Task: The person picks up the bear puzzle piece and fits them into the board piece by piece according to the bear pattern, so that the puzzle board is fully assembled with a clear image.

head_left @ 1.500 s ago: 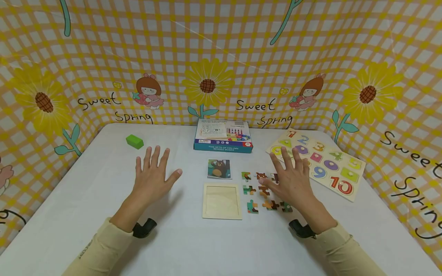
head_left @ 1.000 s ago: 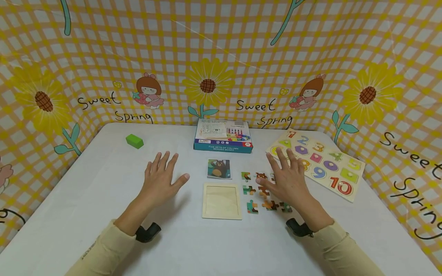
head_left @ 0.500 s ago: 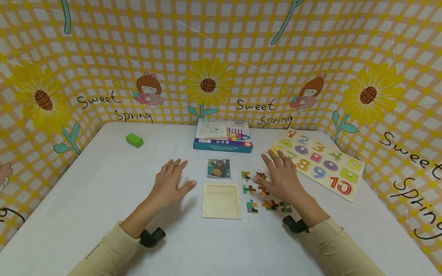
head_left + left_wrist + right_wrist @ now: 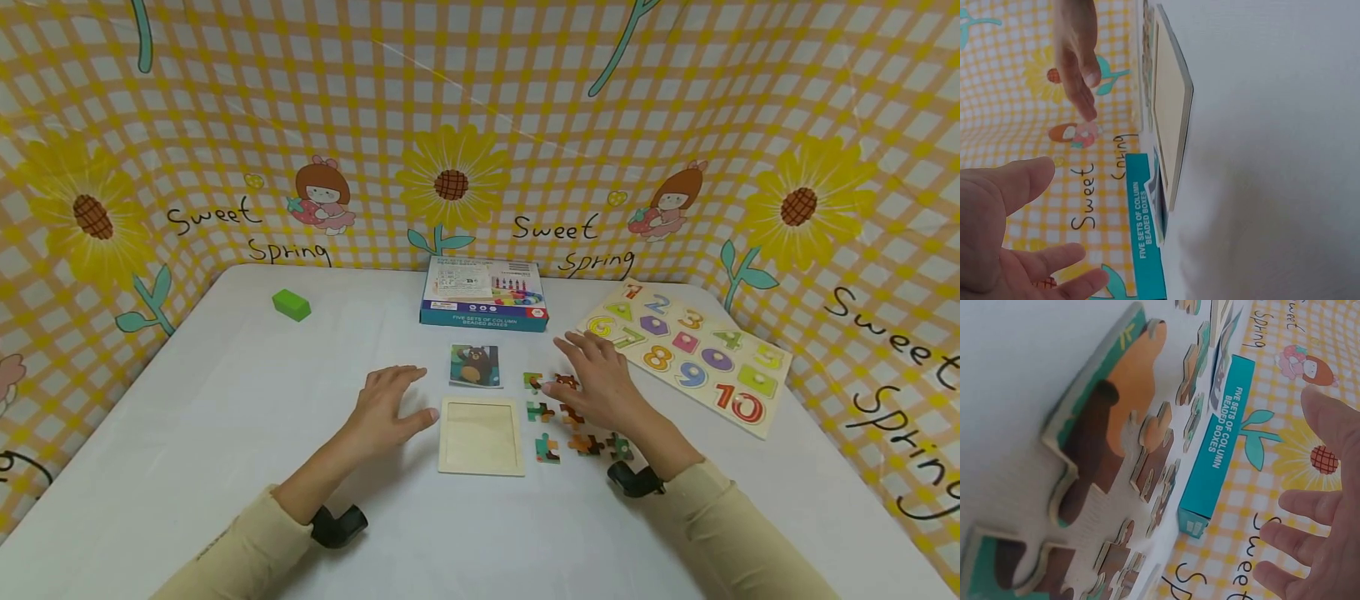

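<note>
My left hand (image 4: 384, 412) hovers just left of the square wooden puzzle frame (image 4: 444, 437), thumb tip close to its left edge and fingers extended. Nothing is in it. The right hand (image 4: 603, 383) is held above the jigsaw pieces (image 4: 547, 448), fingers spread and holding nothing; it hides some of them. In the right wrist view, brown and green wooden pieces (image 4: 1094, 425) lie flat and apart on the table, below the hand. Behind the frame lies a small bear picture card (image 4: 476, 367).
A blue and white bead box (image 4: 483, 321) stands at the back middle. To the right lies a wooden number board (image 4: 738, 367) with coloured knobbed shapes. A green block (image 4: 291, 305) sits at the back left. A checked cloth (image 4: 450, 92) rises behind the white table.
Both hands have moved inward: the left to the right and nearer the person, toward the wooden frame, the right leftward over the pieces. The things on the table have stayed put.
</note>
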Action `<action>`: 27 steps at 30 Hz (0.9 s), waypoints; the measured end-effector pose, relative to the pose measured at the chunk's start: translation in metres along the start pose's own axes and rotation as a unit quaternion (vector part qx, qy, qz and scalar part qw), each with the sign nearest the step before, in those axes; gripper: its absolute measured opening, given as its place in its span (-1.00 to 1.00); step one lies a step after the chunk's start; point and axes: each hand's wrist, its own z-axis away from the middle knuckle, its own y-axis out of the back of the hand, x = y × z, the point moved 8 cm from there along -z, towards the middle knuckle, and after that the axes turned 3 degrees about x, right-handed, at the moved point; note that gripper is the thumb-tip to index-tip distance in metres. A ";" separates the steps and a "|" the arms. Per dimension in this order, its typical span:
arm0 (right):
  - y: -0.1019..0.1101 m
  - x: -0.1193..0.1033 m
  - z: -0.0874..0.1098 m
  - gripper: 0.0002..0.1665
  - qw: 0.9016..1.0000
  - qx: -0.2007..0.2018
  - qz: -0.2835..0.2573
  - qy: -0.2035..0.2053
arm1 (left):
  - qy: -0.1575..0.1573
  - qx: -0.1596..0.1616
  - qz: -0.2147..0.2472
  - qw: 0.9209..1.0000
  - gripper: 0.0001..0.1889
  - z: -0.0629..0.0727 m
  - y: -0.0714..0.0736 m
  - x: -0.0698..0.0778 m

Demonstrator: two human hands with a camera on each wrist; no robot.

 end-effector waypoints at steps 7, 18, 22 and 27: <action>-0.002 -0.003 -0.004 -0.15 1.000 -0.005 -0.009 0.018 | 0.015 -0.009 0.029 0.999 -0.40 0.000 -0.009 -0.002; -0.008 -0.004 -0.010 -0.25 1.000 -0.009 -0.011 0.027 | 0.038 -0.016 0.034 0.999 -0.44 0.001 -0.022 -0.007; -0.011 -0.003 -0.014 -0.29 0.999 -0.012 -0.021 0.031 | 0.049 -0.023 0.036 0.998 -0.46 0.002 -0.027 -0.008; -0.013 -0.001 -0.017 -0.33 0.999 -0.021 -0.032 0.030 | 0.060 -0.033 0.042 0.997 -0.48 0.003 -0.030 -0.010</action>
